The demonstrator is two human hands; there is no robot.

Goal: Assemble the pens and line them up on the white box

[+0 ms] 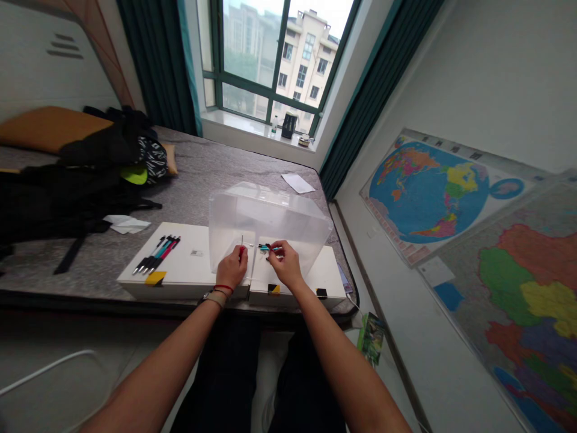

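Observation:
My left hand (232, 266) is closed in a fist around a slim red pen part (242, 249), and a thin dark rod stands up out of it. To its right, the fingers of my right hand (285, 263) are pinched together on a small dark piece I cannot make out. Just by those fingertips are small teal and black pen parts (263, 246). Both hands are within the open front of a clear plastic bin (279, 213), which lies on its side on white boxes. Several assembled pens (157, 255), black, teal and red, lie in a row at the left.
Two white boxes (192, 273) with yellow and black tabs sit at the edge of a grey mattress (193, 168). Black bags (49, 186) and a crumpled tissue (127, 224) lie to the left. White paper (298, 183) lies behind the bin. Wall maps (433, 186) hang at right.

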